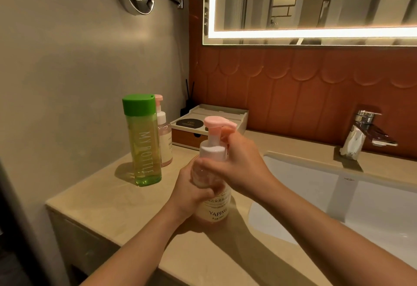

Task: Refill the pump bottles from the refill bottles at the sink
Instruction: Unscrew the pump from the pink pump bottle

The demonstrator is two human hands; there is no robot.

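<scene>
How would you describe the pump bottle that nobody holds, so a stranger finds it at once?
Start at the beige counter left of the sink. By the wall stands a tall green-capped bottle; the small pump bottle is just behind it. Unlike the held pump bottle, no hand touches it.

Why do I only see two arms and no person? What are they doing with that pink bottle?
The camera sits on the person's head and looks down, so you see only their arms. The left hand grips the body of a pump bottle with a pink top, which seems to stand on the counter. The right hand grips it higher, near the neck. By the wall stands a green bottle, with a second pump bottle behind it. A tray, the white sink and a tap are nearby.
</scene>
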